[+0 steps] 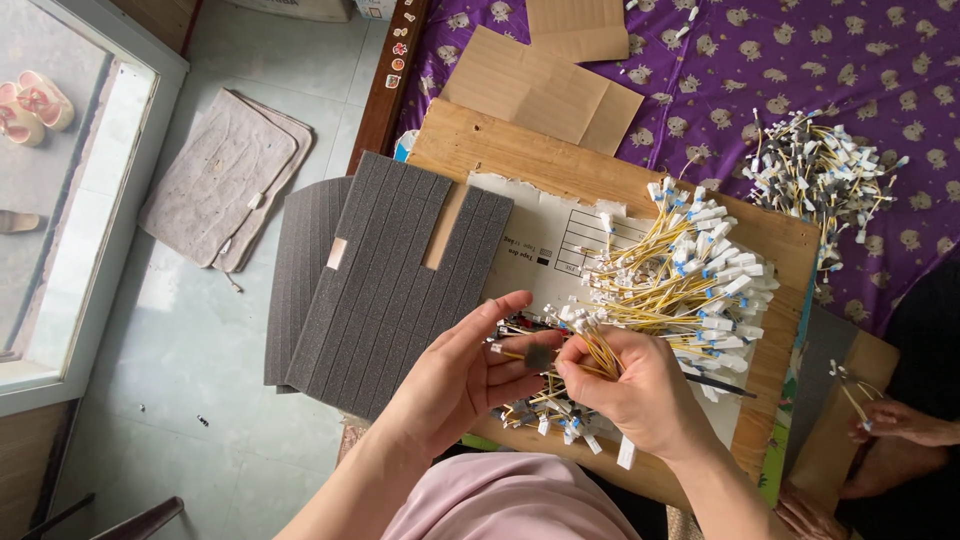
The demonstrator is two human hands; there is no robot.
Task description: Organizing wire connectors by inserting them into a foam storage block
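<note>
With the slit grey foam sheets (385, 290) at nine o'clock, the left hand (460, 375) half-curls around a small grey foam piece (538, 356), the right hand (635, 385) pinches one yellow wire bundle (598, 348), and a large pile of loose yellow wires (680, 280) waits at one o'clock beside a finished-looking heap (820, 175) on the purple bedspread (880, 60).

Left of the hands: grey foam sheets (385, 285) cover the board edge, flat and low, a hand can pass above.
Ahead: pile of yellow wires (680, 285) blocks the wooden board (500, 150).
Far right: second wire pile (820, 175) on the purple cloth (700, 80).
Free room: bare cloth between the piles, bare board strip near the cardboard (540, 90).
</note>
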